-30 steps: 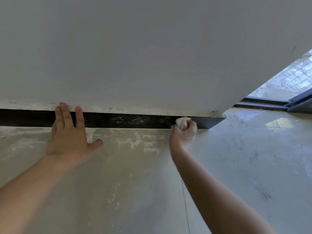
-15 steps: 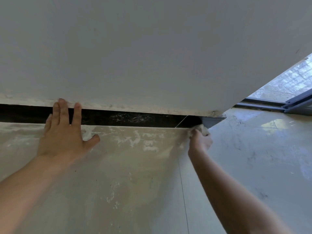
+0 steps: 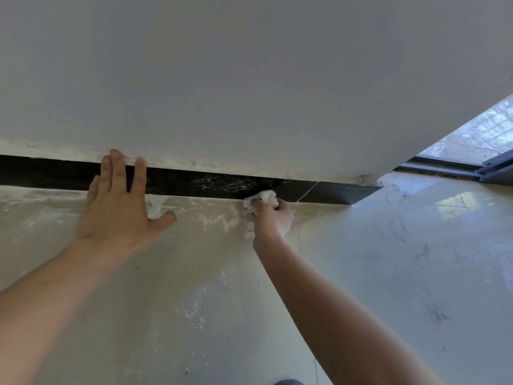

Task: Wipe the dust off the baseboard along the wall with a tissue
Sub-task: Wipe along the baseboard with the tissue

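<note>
**Tissue against the baseboard, other hand spread flat**

The right hand point(image 3: 273, 218) has its fingers point(image 3: 280, 204) curled round a crumpled white tissue point(image 3: 261, 200). The wad pokes out above and to the left of the knuckles. It touches the lower edge of the black baseboard point(image 3: 194, 183), right where the strip meets the floor point(image 3: 194, 287).

The left hand point(image 3: 116, 215) lies well to the left of the tissue, palm down on the floor. Its fingers point(image 3: 118, 173) are straight and slightly spread, and the thumb sticks out to the right. The fingers lie across the baseboard, and the longest fingertips reach the chipped lower edge of the pale wall point(image 3: 249, 79).

Between the left fingers and the tissue, the baseboard shows pale smeared streaks on its glossy face. Just to the right of the right fingers a thin pale line crosses the strip. Beyond that line the baseboard looks greyer and ends at the wall's corner.

White dusty patches point(image 3: 213, 220) lie on the floor between the left thumb and the right hand. Far to the right of the right hand, past the corner, a dark door track point(image 3: 444, 166) runs along the floor.
</note>
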A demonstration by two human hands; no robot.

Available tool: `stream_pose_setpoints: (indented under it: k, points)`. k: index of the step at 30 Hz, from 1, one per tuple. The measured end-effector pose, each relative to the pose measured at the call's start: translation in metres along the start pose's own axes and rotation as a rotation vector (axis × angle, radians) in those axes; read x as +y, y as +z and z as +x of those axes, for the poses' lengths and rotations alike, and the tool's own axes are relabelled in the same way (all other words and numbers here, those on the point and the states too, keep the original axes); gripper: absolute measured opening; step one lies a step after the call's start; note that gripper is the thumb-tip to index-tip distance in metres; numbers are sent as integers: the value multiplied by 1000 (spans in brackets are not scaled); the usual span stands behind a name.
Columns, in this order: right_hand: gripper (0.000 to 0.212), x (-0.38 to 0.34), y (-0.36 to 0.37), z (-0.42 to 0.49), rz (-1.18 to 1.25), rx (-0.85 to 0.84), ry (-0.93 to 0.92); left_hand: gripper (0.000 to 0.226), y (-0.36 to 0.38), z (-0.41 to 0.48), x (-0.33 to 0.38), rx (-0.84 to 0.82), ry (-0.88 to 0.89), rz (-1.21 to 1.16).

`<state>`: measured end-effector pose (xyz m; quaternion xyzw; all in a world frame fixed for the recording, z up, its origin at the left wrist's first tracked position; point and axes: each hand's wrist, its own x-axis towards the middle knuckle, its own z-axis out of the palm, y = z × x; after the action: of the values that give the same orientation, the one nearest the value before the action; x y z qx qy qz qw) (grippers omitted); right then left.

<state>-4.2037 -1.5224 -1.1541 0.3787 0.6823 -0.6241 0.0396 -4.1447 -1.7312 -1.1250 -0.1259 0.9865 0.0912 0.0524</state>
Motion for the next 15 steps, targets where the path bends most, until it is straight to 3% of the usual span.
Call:
stream_pose_setpoints:
  k: [2,4,10,15]
  points:
    - [24,0,-4,-7,-126,-207,-53,98,1,-1,-5,10,12,10]
    - [23,-1,-15,-12,-193,-278,-86,96,4,-3,-13,49,31,10]
    - [21,-15,-48,6,-8,142,-217,99,13,-4,-44,143,0,-11]
    - [23,-21,-21,5,2,220,-328,96,16,0,-54,154,7,50]
